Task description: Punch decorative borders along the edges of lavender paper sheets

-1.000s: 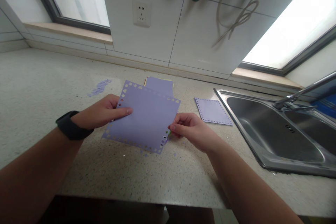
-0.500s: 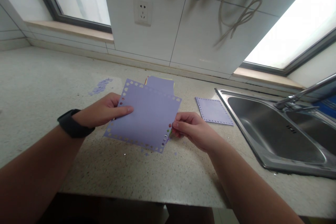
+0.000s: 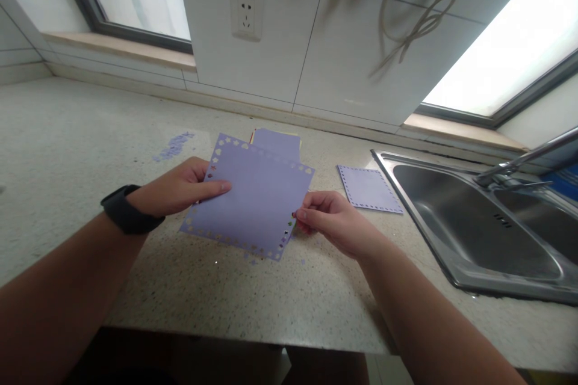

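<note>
A lilac paper sheet (image 3: 253,198) with small shapes punched along its edges is held tilted just above the speckled counter (image 3: 217,289). My left hand (image 3: 178,187), with a black watch on the wrist, grips the sheet's left edge, thumb on top. My right hand (image 3: 327,219) pinches the sheet's right edge near the lower corner; something small with green and red bits shows under its fingers, too hidden to name. Tiny lilac punch scraps (image 3: 251,260) lie below the sheet.
A stack of lilac paper (image 3: 276,143) lies behind the held sheet. A smaller punched lilac square (image 3: 368,187) rests near the steel sink (image 3: 469,222) with its tap (image 3: 519,162). More scraps (image 3: 174,145) lie at the left. A wall socket (image 3: 246,16) and hanging cords (image 3: 415,18) sit above.
The view has shifted slightly. The sheet and both hands have barely moved; both grips are the same.
</note>
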Available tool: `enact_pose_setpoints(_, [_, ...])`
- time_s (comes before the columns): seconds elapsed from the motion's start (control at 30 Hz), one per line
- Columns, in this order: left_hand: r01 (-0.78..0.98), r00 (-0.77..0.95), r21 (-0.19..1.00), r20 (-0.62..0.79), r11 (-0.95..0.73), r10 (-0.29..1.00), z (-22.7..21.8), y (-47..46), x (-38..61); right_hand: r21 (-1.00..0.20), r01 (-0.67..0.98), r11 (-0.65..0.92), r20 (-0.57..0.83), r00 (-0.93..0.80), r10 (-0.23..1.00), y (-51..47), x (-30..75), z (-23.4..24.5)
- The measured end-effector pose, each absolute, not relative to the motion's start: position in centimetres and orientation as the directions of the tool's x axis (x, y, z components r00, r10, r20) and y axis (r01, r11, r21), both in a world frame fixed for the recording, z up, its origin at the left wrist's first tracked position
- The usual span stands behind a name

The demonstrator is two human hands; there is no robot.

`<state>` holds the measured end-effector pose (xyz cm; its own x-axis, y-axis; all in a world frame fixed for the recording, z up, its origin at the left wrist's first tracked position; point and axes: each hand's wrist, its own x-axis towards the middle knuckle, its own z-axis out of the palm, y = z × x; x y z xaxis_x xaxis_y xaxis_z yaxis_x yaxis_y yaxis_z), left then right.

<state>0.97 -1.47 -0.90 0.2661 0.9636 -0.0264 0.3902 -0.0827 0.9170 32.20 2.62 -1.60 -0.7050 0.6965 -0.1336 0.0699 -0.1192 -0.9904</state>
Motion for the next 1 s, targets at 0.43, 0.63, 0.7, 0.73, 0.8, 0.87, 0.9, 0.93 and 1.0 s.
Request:
enact_pose_setpoints(0.43, [0.343, 0.275, 0.938, -0.045, -0.055, 0.960, -1.00, -1.35, 1.18, -0.993, 0.030, -0.113, -0.102, -0.700, 0.707, 2.48, 32.16, -1.75])
enact_pose_setpoints(0.63, [0.329, 0.265, 0.944, -0.056, -0.036, 0.963, -1.05, -1.40, 1.15, -0.988, 0.017, -0.152, -0.119, -0.708, 0.696, 2.37, 32.10, -1.61])
enact_pose_setpoints(0.7, [0.351, 0.262, 0.936, -0.061, -0.036, 0.963, -1.12, -1.38, 1.09, -0.988, 0.041, -0.147, -0.134, -0.694, 0.707, 2.35, 31.99, -1.65])
enact_pose_setpoints(0.73, [0.364, 0.260, 0.931, -0.060, -0.040, 0.964, -1.16, -1.35, 1.05, -0.989, 0.055, -0.139, -0.139, -0.687, 0.713, 2.35, 31.93, -1.67])
enact_pose_setpoints(0.8, [0.384, 0.256, 0.922, -0.060, -0.044, 0.965, -1.24, -1.28, 0.99, -0.989, 0.080, -0.121, -0.143, -0.676, 0.723, 2.34, 31.81, -1.70])
enact_pose_setpoints(0.87, [0.390, 0.255, 0.920, -0.063, -0.043, 0.965, -1.31, -1.23, 0.95, -0.989, 0.091, -0.116, -0.147, -0.669, 0.729, 2.32, 31.72, -1.70])
enact_pose_setpoints(0.9, [0.388, 0.256, 0.921, -0.066, -0.040, 0.964, -1.34, -1.21, 0.93, -0.989, 0.091, -0.117, -0.148, -0.667, 0.730, 2.31, 31.69, -1.69])
enact_pose_setpoints(0.93, [0.385, 0.259, 0.922, -0.069, -0.037, 0.964, -1.36, -1.20, 0.92, -0.989, 0.088, -0.119, -0.147, -0.666, 0.731, 2.30, 31.67, -1.68])
enact_pose_setpoints(1.0, [0.383, 0.266, 0.923, -0.067, -0.041, 0.962, -1.37, -1.21, 0.92, -0.989, 0.079, -0.124, -0.145, -0.664, 0.733, 2.29, 31.64, -1.68])
